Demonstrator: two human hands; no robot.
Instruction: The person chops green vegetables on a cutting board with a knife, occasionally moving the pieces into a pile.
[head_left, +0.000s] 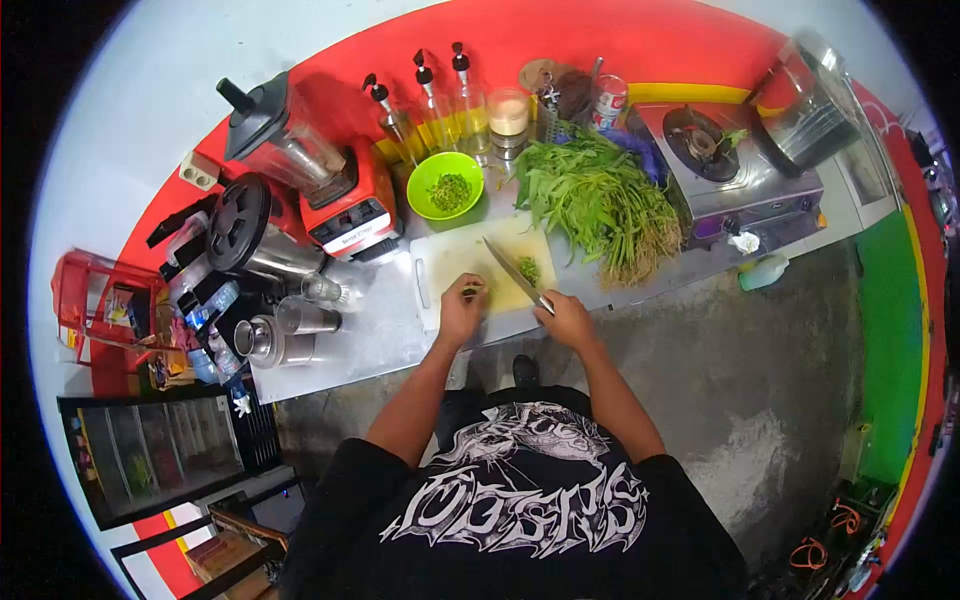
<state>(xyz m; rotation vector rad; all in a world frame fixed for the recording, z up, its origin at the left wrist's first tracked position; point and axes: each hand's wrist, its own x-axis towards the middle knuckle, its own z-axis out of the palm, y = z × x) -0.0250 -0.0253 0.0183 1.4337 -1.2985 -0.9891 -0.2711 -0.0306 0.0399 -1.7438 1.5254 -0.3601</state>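
Note:
My right hand (pixel 567 320) grips the handle of a kitchen knife (pixel 512 268), its blade slanting up and left over a white cutting board (pixel 430 262). Beside the blade lies a small pile of chopped green stems (pixel 528 269). At the board's lower left, my left hand (pixel 461 312) has its fingers curled together. A small dark bit shows at its fingertips, too small to name. Behind the board stands a lime-green bowl (pixel 418 197) with chopped green pieces (pixel 450 193) inside. A large heap of leafy greens with roots (pixel 590 200) lies to the right.
A red blender (pixel 345 222), a steel jug with black lid (pixel 245 225) and a metal shaker (pixel 262 342) stand left. Pump bottles (pixel 435 110) line the back wall. At right sits a gas stove (pixel 740 195) with a large pot (pixel 810 110). The steel counter's (pixel 370 350) front edge is near me.

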